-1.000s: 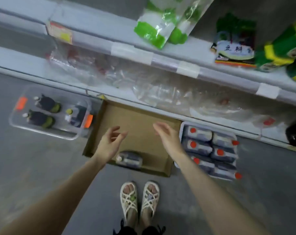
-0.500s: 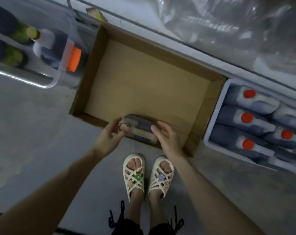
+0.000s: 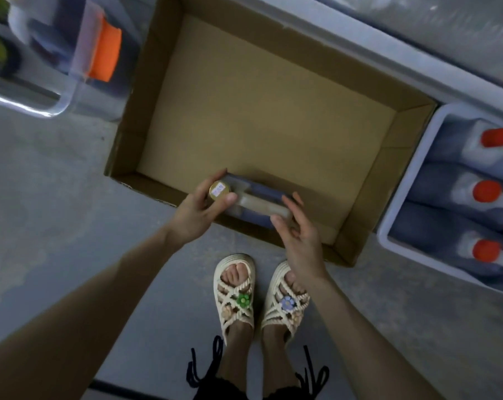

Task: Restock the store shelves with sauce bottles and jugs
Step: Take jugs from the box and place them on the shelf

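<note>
**Q:** What is standing nearest the viewer?
**A:** Two feet in cream sandals (image 3: pixel 235 293) are standing on the grey floor (image 3: pixel 57 197), just short of the near wall of the cardboard box (image 3: pixel 140 111).

**Q:** How are the hands working?
**A:** The left hand (image 3: pixel 195 217) is curling its fingers and thumb round the gold cap (image 3: pixel 219 190) of the sauce jug (image 3: pixel 259 194). The right hand (image 3: pixel 302 241) is clasping the jug's opposite end between its thumb and lightly bent fingers.

**Q:** Where is the jug lying?
**A:** It is lying on its side inside the box, along the middle of the near wall, with its cap pointing left.

**Q:** And beyond?
**A:** A white crate (image 3: pixel 410 174) is holding red-capped jugs (image 3: pixel 443 186) beside the box's right wall. A clear bin (image 3: pixel 71 90) with an orange latch (image 3: pixel 106 53) is sitting off the box's far left corner.
</note>
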A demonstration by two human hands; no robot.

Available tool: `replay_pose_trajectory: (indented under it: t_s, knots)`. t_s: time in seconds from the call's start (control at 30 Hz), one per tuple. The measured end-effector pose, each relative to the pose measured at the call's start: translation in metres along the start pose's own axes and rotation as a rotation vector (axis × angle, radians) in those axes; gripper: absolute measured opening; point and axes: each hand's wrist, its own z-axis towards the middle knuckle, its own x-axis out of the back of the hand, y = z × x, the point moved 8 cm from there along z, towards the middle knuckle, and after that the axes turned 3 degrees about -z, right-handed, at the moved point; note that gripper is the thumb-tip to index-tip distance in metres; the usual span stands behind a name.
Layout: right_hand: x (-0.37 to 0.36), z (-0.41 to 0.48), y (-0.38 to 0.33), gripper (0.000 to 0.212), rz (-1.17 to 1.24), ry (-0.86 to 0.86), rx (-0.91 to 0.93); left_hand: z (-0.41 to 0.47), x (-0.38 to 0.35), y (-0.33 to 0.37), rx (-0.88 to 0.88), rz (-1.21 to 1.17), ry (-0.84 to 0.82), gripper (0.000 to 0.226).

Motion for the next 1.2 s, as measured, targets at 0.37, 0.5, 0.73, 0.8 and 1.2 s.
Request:
replay_pose_trajectory:
  t_s: [0.37,0.5,0.73,0.8,1.2]
  knots:
    - [0.022,0.098,-0.032,0.032,0.056,0.089,0.01,0.088,-0.003,0.039,-0.136,-0.001,0.065,0.025]
    - [0.025,0.126,-0.036,0.024,0.098,0.126,0.034,0.114,-0.006,0.046,-0.207,0.027,0.106,0.021]
    - [0.03,0.126,-0.046,0.025,0.101,0.111,0.016,0.112,-0.011,0.067,-0.264,0.079,0.115,0.021]
    - [0.039,0.116,-0.062,0.025,0.091,0.116,0.024,0.098,-0.013,0.084,-0.273,0.055,0.116,0.019]
    - [0.158,-0.072,-0.301,0.023,0.073,0.25,0.251,-0.097,-0.038,0.32,-0.444,0.011,0.115,0.023]
